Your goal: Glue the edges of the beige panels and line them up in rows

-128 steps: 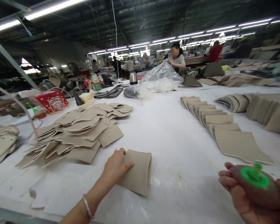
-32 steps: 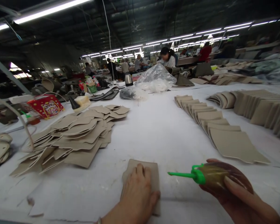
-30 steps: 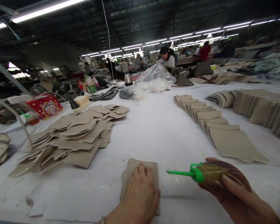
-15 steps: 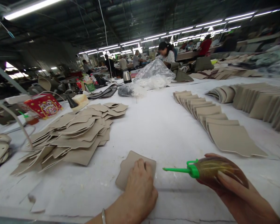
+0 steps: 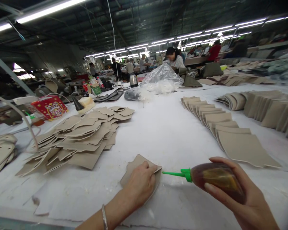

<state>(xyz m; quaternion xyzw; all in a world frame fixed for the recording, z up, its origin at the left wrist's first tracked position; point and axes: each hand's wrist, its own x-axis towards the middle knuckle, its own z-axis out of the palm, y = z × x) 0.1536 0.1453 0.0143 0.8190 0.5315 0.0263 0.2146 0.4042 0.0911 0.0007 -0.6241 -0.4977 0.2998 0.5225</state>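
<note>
My left hand [image 5: 141,180] is closed on a taupe leather-like piece [image 5: 132,166] on the white table, with thumb and fingers at its right edge, which is lifted slightly. My right hand [image 5: 244,195] wraps round a clear glue bottle [image 5: 216,179] filled with amber liquid, tipped on its side. The bottle's green nozzle [image 5: 174,173] points left, its tip close to the piece's right edge; whether it touches I cannot tell. A loose heap of similar taupe pieces [image 5: 86,137] lies to the left. An overlapping row of them [image 5: 242,143] runs along the right.
Denser rows of taupe pieces [image 5: 271,108] stand at far right. Behind are a plastic bag [image 5: 163,78], a metal kettle [image 5: 133,80] and a red box [image 5: 51,107]. A cable [image 5: 30,132] curves down at the left. A co-worker [image 5: 174,57] sits across the table.
My right hand has brought the bottle left, so its nozzle tip is now near the piece. My left fingers have shifted to the piece's right edge and raised it a little.
</note>
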